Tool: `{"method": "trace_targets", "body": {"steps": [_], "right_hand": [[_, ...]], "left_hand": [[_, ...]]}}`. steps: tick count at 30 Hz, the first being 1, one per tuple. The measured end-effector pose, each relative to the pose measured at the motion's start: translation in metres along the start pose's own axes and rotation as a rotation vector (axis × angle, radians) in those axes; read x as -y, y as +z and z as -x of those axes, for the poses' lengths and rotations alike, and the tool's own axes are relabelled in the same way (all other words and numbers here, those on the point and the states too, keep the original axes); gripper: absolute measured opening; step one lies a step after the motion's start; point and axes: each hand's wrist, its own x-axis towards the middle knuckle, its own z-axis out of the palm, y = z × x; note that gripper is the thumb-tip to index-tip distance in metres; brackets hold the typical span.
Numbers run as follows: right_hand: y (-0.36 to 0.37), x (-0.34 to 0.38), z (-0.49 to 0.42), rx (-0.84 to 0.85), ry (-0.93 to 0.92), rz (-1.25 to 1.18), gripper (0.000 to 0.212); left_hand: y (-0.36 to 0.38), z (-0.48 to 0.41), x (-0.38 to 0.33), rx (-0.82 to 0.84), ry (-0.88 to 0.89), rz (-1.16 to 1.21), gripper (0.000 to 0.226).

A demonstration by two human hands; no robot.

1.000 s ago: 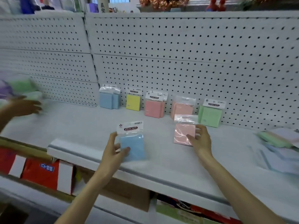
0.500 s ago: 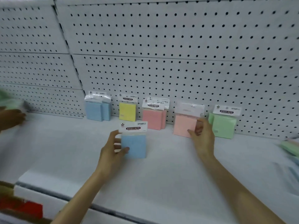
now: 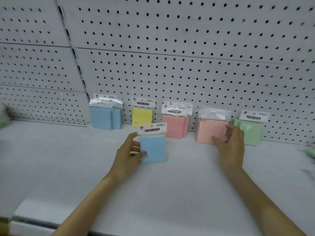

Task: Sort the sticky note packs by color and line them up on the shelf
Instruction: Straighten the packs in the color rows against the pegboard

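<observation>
While the left hand (image 3: 129, 154) grips a blue pack (image 3: 153, 148), the right hand (image 3: 229, 145) covers a pink pack's (image 3: 208, 131) corner. Its fingers look loosely spread, though whether they grip is unclear. Blurred green shapes (image 3: 310, 152) are cut off at both edges.

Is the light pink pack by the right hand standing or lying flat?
Standing: the light pink pack is upright against the pegboard.

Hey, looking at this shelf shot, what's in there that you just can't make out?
- Head view, left edge: a green blur, cut off by the frame and smeared by motion.
- Head view, right edge: a green thing lying on the shelf, blurred and cropped.
- Small print on the pack labels: too small to read.
- How many packs stand behind the front blue pack: hidden.
- Whether the right hand grips the light pink pack: unclear.
</observation>
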Motion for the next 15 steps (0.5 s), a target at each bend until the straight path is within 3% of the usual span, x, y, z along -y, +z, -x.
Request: {"method": "trace_targets", "body": {"steps": [2,6,9,12,15], "right_hand": [[0.011,0.028,0.019,0.045,-0.030,-0.086,0.034],[0.064,0.094,0.064,0.454,-0.008,-0.280,0.022],[0.112,0.132,0.094,0.635,0.047,-0.326,0.019],[0.152,0.155,0.111,0.659,0.088,-0.309,0.020],[0.179,0.169,0.118,0.578,0.121,-0.271,0.022]], "left_hand": [[-0.017,-0.005,0.004,0.028,0.012,-0.008,0.062],[-0.057,-0.017,0.012,0.031,0.028,-0.023,0.059],[-0.088,-0.026,0.020,0.022,0.032,-0.030,0.061],[-0.116,-0.037,0.029,0.007,0.051,-0.055,0.066],[-0.138,-0.049,0.034,0.015,0.076,-0.073,0.066]]}}
